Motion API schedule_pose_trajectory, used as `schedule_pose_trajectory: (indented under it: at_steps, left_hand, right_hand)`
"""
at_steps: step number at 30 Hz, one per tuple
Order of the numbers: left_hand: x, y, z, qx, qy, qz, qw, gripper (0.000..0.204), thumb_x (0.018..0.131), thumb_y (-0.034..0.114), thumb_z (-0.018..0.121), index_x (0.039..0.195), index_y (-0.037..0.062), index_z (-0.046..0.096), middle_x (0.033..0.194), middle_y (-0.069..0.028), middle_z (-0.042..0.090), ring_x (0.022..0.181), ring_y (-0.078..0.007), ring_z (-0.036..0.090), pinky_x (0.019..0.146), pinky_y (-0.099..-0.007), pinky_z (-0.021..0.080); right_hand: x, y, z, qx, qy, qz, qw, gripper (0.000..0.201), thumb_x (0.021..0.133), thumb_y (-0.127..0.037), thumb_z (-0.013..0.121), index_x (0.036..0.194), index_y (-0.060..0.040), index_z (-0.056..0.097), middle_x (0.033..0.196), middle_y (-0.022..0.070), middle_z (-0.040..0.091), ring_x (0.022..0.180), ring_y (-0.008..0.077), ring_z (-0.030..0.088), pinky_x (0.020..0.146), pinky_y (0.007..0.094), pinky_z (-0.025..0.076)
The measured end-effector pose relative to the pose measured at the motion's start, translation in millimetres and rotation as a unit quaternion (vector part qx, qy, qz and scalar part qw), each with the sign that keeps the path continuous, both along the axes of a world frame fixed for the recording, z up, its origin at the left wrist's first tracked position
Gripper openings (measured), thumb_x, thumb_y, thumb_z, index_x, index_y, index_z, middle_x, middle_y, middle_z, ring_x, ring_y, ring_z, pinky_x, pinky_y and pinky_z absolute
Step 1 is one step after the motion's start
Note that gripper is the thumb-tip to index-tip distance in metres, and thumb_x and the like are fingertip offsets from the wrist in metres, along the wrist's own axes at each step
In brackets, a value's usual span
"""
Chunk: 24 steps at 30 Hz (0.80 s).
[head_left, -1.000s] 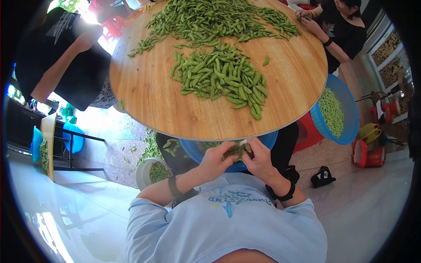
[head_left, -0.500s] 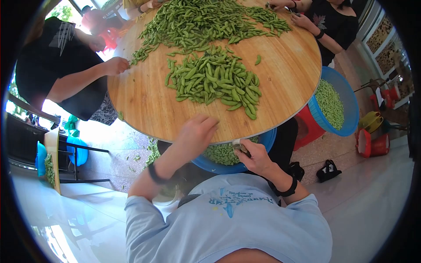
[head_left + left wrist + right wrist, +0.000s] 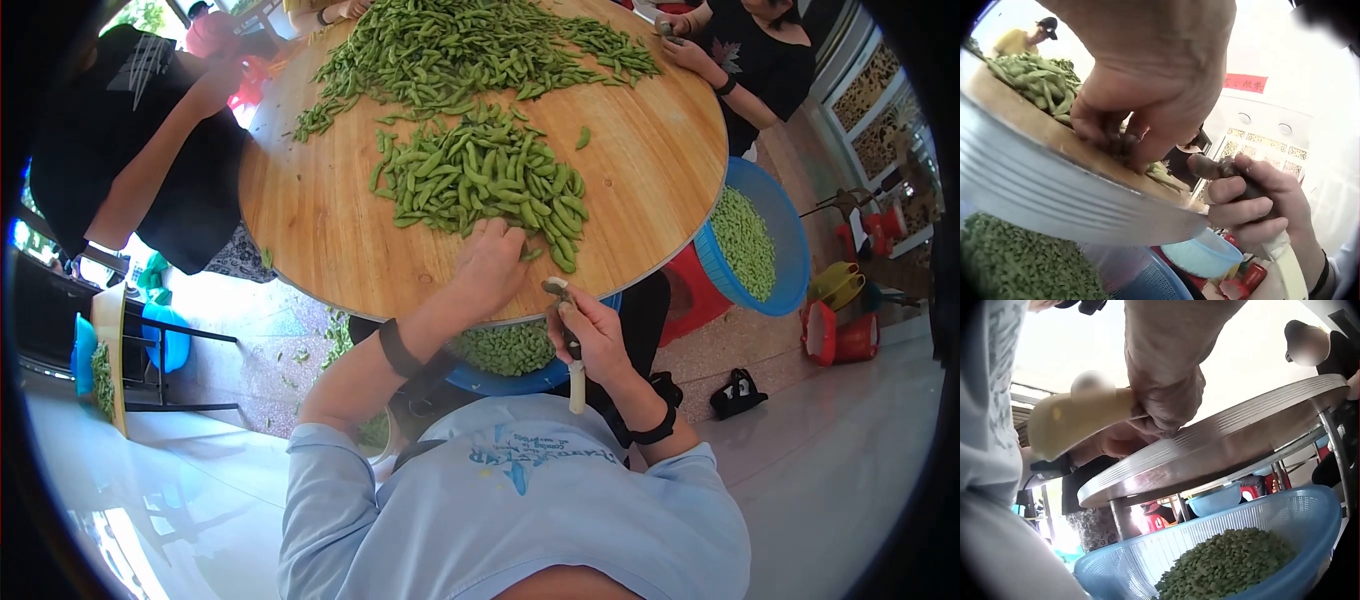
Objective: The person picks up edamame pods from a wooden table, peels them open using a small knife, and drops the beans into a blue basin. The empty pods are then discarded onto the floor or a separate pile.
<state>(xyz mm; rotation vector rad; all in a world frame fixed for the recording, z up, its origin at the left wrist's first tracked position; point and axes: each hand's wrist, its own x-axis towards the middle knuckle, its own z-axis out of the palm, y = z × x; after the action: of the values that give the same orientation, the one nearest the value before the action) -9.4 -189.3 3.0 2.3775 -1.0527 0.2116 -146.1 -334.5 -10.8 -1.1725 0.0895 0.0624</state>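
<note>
My left hand bends down over the table at the near edge of a small pile of green soybean pods. Its fingertips point down to the wood in the left wrist view, with pods close by; I cannot tell whether they pinch one. My right hand is just off the table's near edge, gripping a slim tool with a cream handle and a dark upper part. The handle looms large in the right wrist view. Below the edge, a blue basket contains shelled green soybeans.
A much larger heap of pods covers the far part of the round wooden table. Another blue basin of shelled beans stands at the right by a red stool. People in dark shirts sit at left and right.
My left hand left the right hand above the basket and reached forward to the pods. The right hand turned, bringing the tool's cream handle into view.
</note>
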Motion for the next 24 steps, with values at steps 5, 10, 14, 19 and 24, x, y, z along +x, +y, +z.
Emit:
schedule_pose_trajectory:
  at_steps: [5,10,14,19,24]
  left_hand:
    - [-18,17,14,-0.062,0.299,-0.007,0.952,0.024,0.078,0.007,0.068,0.097,-0.002,0.057,0.08,-0.0115,0.063,0.073,-0.0212,0.062,0.063,-0.0315,0.048]
    - [-45,28,18,-0.269,0.493,-0.036,0.827,0.023,0.081,0.007,0.068,0.097,-0.0043,0.056,0.077,-0.0105,0.066,0.069,-0.0143,0.062,0.061,-0.0277,0.048]
    - [-44,37,13,-0.297,0.544,-0.051,0.783,0.021,0.083,0.006,0.067,0.101,-0.0006,0.059,0.079,-0.0052,0.067,0.066,-0.0056,0.059,0.052,-0.018,0.042]
    - [-43,45,5,-0.259,0.566,-0.029,0.782,0.015,0.085,0.007,0.066,0.097,0.0008,0.062,0.075,-0.0031,0.066,0.062,-0.0046,0.058,0.05,-0.017,0.04]
    - [-45,44,2,-0.292,0.573,-0.047,0.764,0.013,0.085,0.007,0.066,0.096,0.0009,0.064,0.073,-0.0021,0.065,0.061,-0.0049,0.058,0.051,-0.0174,0.041]
  right_hand:
    - [3,7,2,0.078,0.051,-0.025,0.995,0.033,0.099,-0.016,0.041,0.129,-0.0017,0.045,0.072,0.0053,0.051,0.052,0.009,0.044,0.043,0.0219,0.039]
    - [1,9,7,0.175,0.058,0.061,0.981,0.038,0.099,-0.016,0.04,0.135,-0.0034,0.04,0.076,0.0079,0.052,0.054,0.0098,0.044,0.043,0.0213,0.038]
    - [2,11,1,0.216,0.066,0.091,0.97,0.042,0.099,-0.015,0.041,0.14,-0.004,0.036,0.079,0.0086,0.052,0.056,0.0098,0.045,0.044,0.0208,0.037]
    - [2,17,3,0.199,0.042,0.079,0.976,0.042,0.099,-0.015,0.041,0.14,-0.0038,0.036,0.08,0.0085,0.052,0.055,0.0094,0.044,0.044,0.0203,0.037]
    - [1,16,4,0.176,0.035,0.089,0.98,0.041,0.099,-0.014,0.041,0.139,-0.0036,0.038,0.077,0.0078,0.051,0.054,0.0087,0.044,0.043,0.0198,0.037]
